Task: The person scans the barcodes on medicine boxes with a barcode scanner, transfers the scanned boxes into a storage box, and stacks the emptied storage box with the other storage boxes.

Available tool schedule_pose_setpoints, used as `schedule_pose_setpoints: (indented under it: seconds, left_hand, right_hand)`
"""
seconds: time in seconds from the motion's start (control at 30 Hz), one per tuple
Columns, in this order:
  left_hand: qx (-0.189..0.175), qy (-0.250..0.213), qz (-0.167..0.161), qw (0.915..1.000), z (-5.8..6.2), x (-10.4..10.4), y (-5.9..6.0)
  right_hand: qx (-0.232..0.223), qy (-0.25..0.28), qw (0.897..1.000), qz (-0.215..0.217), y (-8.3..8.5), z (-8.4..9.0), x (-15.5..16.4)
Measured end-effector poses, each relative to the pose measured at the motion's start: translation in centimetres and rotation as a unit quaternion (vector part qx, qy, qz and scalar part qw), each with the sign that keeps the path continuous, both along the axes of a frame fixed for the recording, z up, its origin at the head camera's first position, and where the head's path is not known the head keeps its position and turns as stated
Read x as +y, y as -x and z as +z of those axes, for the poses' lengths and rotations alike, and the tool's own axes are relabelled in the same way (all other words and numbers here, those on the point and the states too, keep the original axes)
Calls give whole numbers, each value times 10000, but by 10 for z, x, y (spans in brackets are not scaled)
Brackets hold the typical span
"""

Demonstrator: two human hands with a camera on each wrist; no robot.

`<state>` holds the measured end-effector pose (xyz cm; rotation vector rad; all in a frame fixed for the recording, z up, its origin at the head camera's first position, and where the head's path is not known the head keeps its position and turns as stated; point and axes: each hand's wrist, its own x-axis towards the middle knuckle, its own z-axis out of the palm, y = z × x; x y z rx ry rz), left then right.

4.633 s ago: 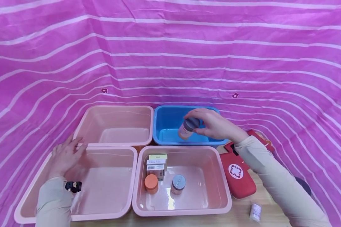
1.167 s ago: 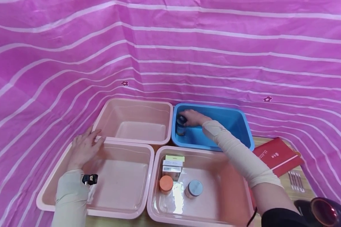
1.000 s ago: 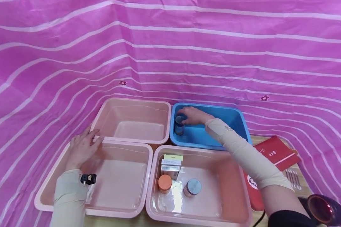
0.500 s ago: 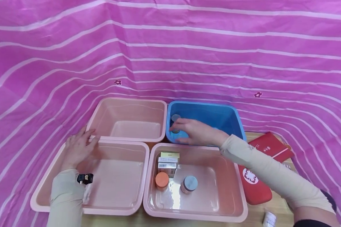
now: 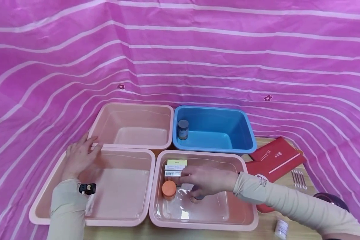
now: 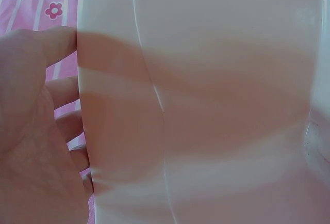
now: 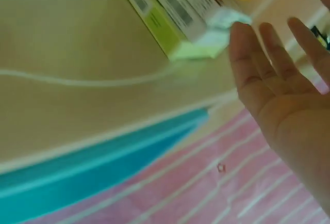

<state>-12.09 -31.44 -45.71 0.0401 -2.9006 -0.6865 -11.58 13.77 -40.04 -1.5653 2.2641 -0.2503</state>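
The right hand (image 5: 205, 181) hovers fingers spread directly over the upright grey-lidded small jar (image 5: 196, 197) in the near-right pink plastic tub (image 5: 248, 213). The left hand (image 5: 78, 156) rests flat, fingers loosely apart, on the near-left pink tub's (image 5: 36, 206) far rim, well apart.

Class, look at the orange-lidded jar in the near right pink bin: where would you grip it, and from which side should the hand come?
Grip the orange-lidded jar round its lid from straight above. It stands upright, so the round lid faces up. Boxes stand close behind it and the right hand hangs just to its right, so the sides look crowded. The top seems the freest way in.
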Motion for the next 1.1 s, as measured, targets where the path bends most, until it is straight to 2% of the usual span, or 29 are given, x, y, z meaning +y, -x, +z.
schedule_pose_setpoints:
  seconds: [0.2,0.43,0.53,1.1]
  left_hand:
    - [18,-11,-9,10000,-1,-1,-1]
    - [42,-40,17,10000,-2,-1,-2]
    - [60,-45,24,10000,-1,0,-1]
    - [63,-53,-15,10000,-3,-1,-1]
  right_hand:
    - [132,-304,9994,34,-6,-18,2]
    - [986,-1050,9896,26,-12,-30,3]
    - [1147,-1240,9856,4,-14,-36,3]
    - [1064,-1497,9828,-198,-17,-44,4]
